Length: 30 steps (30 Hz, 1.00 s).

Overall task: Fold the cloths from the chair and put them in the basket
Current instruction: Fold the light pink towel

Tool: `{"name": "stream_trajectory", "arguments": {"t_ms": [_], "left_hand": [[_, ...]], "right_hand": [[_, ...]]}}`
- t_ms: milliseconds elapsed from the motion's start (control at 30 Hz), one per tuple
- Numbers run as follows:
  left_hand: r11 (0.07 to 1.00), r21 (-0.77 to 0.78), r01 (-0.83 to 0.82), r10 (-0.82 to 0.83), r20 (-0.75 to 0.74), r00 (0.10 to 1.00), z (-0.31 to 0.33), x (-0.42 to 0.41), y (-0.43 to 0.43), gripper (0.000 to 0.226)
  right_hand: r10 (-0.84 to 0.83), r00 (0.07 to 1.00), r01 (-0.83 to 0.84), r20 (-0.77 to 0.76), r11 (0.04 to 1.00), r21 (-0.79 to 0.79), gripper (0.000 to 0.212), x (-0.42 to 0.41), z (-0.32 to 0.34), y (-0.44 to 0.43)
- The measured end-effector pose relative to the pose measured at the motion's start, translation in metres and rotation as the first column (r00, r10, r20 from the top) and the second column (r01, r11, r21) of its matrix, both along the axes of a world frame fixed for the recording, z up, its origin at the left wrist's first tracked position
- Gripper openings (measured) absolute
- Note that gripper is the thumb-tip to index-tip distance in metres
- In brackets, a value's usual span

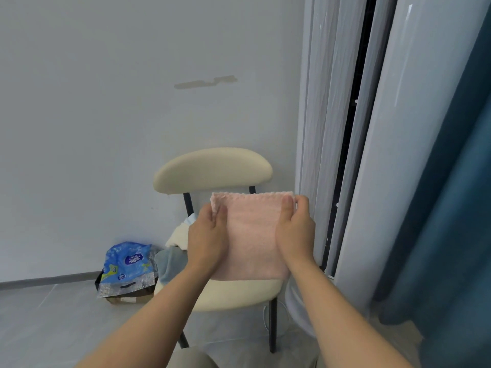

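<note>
Hands [208, 235] gripping upright pink cloth [252, 235]

Left hand [207, 235]: raised forward on a bare outstretched forearm, fingers pinched at chest height. Right hand [295, 229]: level with it, likewise pinched, thumb uppermost.

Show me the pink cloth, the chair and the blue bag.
pink cloth [252, 235], head view, middle of the cloth
chair [212, 170], head view, backrest
blue bag [127, 264], head view, printed front
</note>
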<state>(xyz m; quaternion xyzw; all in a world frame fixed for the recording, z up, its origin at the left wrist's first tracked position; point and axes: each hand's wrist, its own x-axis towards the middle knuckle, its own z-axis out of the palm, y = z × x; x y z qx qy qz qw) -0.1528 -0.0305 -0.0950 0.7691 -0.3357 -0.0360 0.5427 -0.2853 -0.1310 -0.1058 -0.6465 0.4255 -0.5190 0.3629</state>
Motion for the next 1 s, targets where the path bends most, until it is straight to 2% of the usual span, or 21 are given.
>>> {"name": "stream_trajectory", "arguments": {"t_ms": [100, 167, 200, 267, 333, 467, 533, 633, 700, 767, 833, 900, 933, 1000], "left_hand": [[0.999, -0.034, 0.003, -0.003, 0.011, 1.000, 0.003, -0.002, 0.001, 0.033], [1.000, 0.021, 0.023, -0.022, -0.033, 0.999, 0.001, 0.002, -0.002, 0.032], [0.998, 0.060, 0.028, -0.024, -0.064, 0.998, -0.002, 0.004, -0.003, 0.031], [0.996, 0.092, 0.019, -0.010, -0.104, 0.995, -0.009, 0.009, -0.003, 0.031], [0.995, 0.097, -0.005, 0.016, -0.111, 0.994, -0.014, 0.013, -0.002, 0.032], [0.991, 0.133, -0.008, 0.028, -0.151, 0.988, -0.025, 0.018, 0.002, 0.037], [0.991, 0.135, 0.010, 0.011, -0.153, 0.988, -0.030, 0.019, 0.004, 0.037], [0.997, 0.059, 0.045, -0.032, -0.203, 0.979, -0.023, 0.013, 0.009, 0.033], [0.996, -0.067, 0.064, -0.081, -0.293, 0.953, -0.011, 0.008, 0.013, 0.031], [0.973, -0.201, 0.117, -0.197, -0.448, 0.872, 0.008, -0.001, 0.018, 0.031], [0.924, -0.314, 0.219, -0.367, -0.563, 0.740, 0.027, -0.012, 0.019, 0.032], [0.845, -0.413, 0.340, -0.530, -0.570, 0.628, 0.039, -0.022, 0.017, 0.036], [0.816, -0.424, 0.393, -0.576, -0.540, 0.614, 0.044, -0.026, 0.016, 0.038], [0.782, -0.380, 0.495, -0.623, -0.444, 0.644, 0.052, -0.030, 0.014, 0.040]], "right_hand": [[-0.021, 0.999, 0.022, 0.034, 0.999, -0.023, 0.029, -0.003, 0.003, 0.002], [0.009, 1.000, -0.009, 0.000, 0.998, 0.060, 0.029, 0.002, -0.001, -0.004], [0.036, 0.999, -0.033, -0.017, 0.987, 0.154, 0.031, 0.004, -0.008, -0.010], [0.114, 0.993, -0.093, -0.032, 0.920, 0.381, 0.048, 0.008, -0.022, -0.019], [0.211, 0.977, -0.170, -0.015, 0.827, 0.535, 0.062, 0.009, -0.036, -0.021], [0.283, 0.943, -0.321, 0.176, 0.627, 0.710, 0.038, 0.008, -0.052, -0.013], [0.252, 0.952, -0.300, 0.175, 0.651, 0.697, 0.033, 0.011, -0.053, -0.009], [0.178, 0.980, -0.197, 0.087, 0.821, 0.536, 0.036, 0.011, -0.042, 0.000], [0.106, 0.991, -0.128, 0.081, 0.930, 0.345, 0.037, 0.007, -0.028, 0.008], [0.076, 0.987, -0.105, 0.139, 0.970, 0.219, 0.036, 0.007, -0.017, 0.013], [0.125, 0.949, -0.199, 0.290, 0.949, 0.243, 0.033, 0.013, -0.006, 0.013], [0.210, 0.891, -0.360, 0.403, 0.868, 0.343, 0.031, 0.020, 0.007, 0.016], [0.267, 0.883, -0.410, 0.385, 0.838, 0.359, 0.031, 0.022, 0.014, 0.017], [0.423, 0.849, -0.515, 0.316, 0.795, 0.321, 0.034, 0.021, 0.017, 0.016]]}}
